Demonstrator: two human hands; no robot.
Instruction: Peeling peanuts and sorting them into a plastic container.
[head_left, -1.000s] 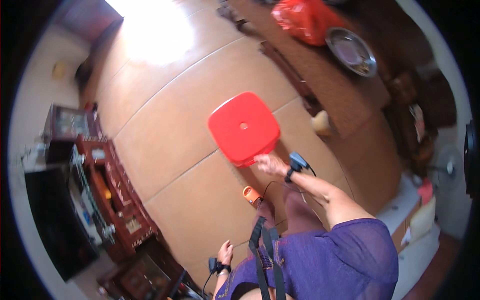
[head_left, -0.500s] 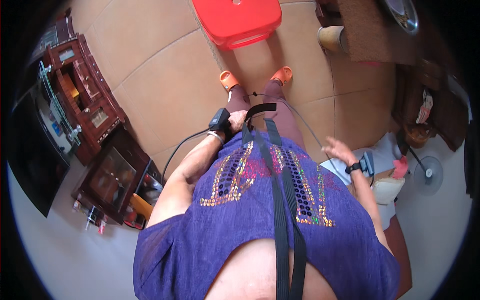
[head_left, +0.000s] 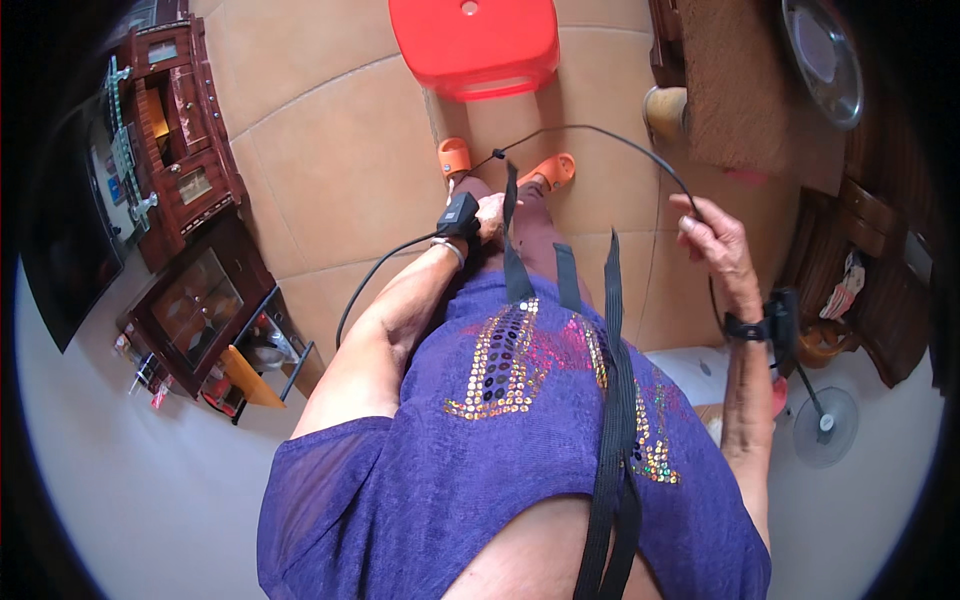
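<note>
My left hand (head_left: 489,214) is low over my lap, near the knees, with a black boxy device (head_left: 458,214) strapped at its wrist. A loose black strap (head_left: 513,270) rises past its fingertips and partly hides them, so their grip is unclear. My right hand (head_left: 722,245) is raised off to the right, its fingers half curled and apart. A thin black cable (head_left: 600,132) arcs from near my feet to that hand and passes behind it toward a second dark wrist device (head_left: 783,325). No grip on the cable shows.
A red plastic stool (head_left: 475,50) stands ahead of my orange clogs (head_left: 453,157) on the tiled floor. Dark wooden cabinets (head_left: 190,320) line the left. At right are a brown-topped table (head_left: 735,90) with a metal tray (head_left: 822,60), and a fan (head_left: 826,425).
My right hand has lifted away from my side, forward and right, its fingers curling more. The cable has swung up into a wide arc. The strap by my left hand now points upward.
</note>
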